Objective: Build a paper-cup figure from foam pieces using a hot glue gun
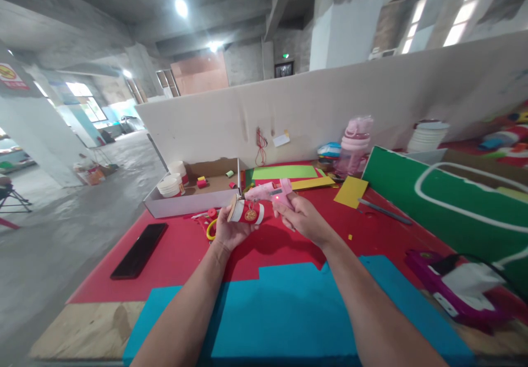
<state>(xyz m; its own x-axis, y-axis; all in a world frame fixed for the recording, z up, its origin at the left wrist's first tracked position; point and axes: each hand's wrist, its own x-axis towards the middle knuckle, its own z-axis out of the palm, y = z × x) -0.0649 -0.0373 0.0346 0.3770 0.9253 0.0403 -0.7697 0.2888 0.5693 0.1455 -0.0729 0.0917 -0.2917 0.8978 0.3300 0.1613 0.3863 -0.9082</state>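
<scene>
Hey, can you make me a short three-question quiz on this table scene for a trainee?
1. Which hand holds the pink plastic glue gun?
2. True or false: the black rectangular phone lies on the red tabletop.
3. Fill in: the left hand holds a ____.

Key:
1. The right hand.
2. True.
3. White-and-red cylindrical cup.

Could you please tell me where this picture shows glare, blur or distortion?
Head view: glare at the ceiling lights and upper-right windows; head view, right edge: the purple power strip looks stretched and soft; head view, middle: the pink glue gun is clearer.
</scene>
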